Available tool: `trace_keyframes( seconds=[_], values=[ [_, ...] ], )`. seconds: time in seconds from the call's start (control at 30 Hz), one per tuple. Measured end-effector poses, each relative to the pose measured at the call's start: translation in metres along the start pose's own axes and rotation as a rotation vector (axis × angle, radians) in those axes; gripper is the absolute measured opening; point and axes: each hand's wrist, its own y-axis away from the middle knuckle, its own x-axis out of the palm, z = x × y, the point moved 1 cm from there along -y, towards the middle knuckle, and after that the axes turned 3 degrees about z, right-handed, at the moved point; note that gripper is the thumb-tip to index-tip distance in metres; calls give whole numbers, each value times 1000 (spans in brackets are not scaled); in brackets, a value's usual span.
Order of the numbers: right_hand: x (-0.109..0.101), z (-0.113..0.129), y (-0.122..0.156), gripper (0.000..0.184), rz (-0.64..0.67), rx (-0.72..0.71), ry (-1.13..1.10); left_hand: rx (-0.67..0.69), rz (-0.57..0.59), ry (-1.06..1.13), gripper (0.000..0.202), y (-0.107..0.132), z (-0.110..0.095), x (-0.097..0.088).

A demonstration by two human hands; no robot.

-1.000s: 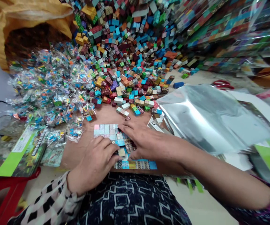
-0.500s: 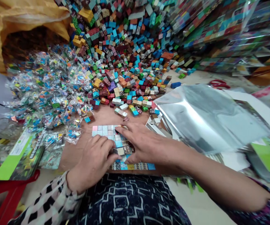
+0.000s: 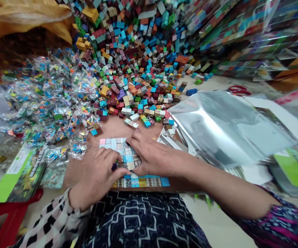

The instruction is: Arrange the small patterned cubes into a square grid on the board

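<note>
A flat layer of small printed blocks point(image 3: 112, 142) lies in tight rows on a brown board in front of me. My left hand point(image 3: 97, 174) rests over its left part, fingers curled, with the thumb and index finger pressed against blocks near the middle. From the right, my right hand point(image 3: 155, 159) spans a group of the blocks, its fingertips at the far side and its thumb at the near side. Along the near edge runs a row of blue, yellow and patterned blocks point(image 3: 149, 182). Both hands cover part of the layer.
Behind lies a large heap of loose coloured blocks point(image 3: 138, 69). Clear packets of small parts point(image 3: 48, 93) pile up at left, beside green printed cards point(image 3: 22, 175). Clear plastic sleeves point(image 3: 226, 127), red-handled scissors point(image 3: 238, 90) and a blue block point(image 3: 191, 92) lie at right.
My left hand has shifted slightly left, its thumb and index finger further apart. My right thumb has drawn in toward the blocks. The whole view has moved a little.
</note>
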Motion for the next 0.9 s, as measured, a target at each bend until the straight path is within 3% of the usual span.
trace_keyframes(
  seconds=[0.1,0.23,0.4,0.6,0.8,0.9],
  values=[
    [-16,-13,11,64,-109,8,-49,-31,23,-10,37,1,2,-2],
    [-33,-41,33,73,-212,138,-21,-89,2,-68,37,1,6,-2],
    [-19,-59,49,76,-155,169,-72,-76,30,-114,54,0,7,11],
    [-7,-62,39,80,-92,143,-157,-73,124,-137,63,3,8,33],
    [-11,-63,32,101,-14,90,-202,-69,174,-233,64,3,7,35],
    [-6,-63,34,98,-17,92,-223,-55,179,-267,65,3,6,35]
  ],
)
